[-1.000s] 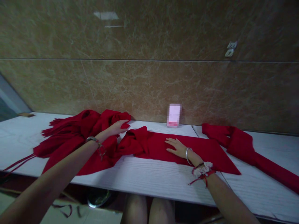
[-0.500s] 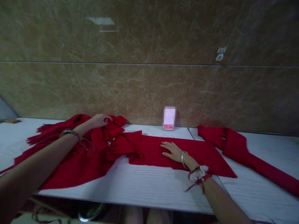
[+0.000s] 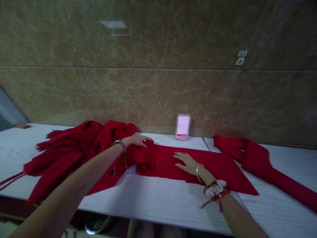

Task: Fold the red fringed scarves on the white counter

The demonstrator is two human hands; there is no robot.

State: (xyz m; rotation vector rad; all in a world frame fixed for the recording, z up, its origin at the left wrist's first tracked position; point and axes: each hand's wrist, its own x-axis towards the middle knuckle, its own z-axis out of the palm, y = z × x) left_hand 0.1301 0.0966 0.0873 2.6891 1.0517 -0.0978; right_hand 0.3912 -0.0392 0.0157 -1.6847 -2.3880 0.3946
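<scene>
A red cloth lies as a flat folded strip along the table, with a slanting point at its right end. My right hand rests palm down on this strip, fingers spread and holding nothing. At the strip's left end the cloth is gathered, and my left hand closes over a fold there, thumb and fingers around it. Left of that hand is a crumpled heap of red fabric with fringed ends; my left forearm covers part of it. Whether heap and strip are one piece I cannot tell.
Another red fabric band lies twisted at the right. A phone with a blurred screen leans against the brown tiled wall. The white table has its front edge near my legs, and a bowl sits below.
My left hand has moved right from the crumpled heap to the gathered end of the strip. The right hand stays flat on the cloth. My view has shifted slightly left.
</scene>
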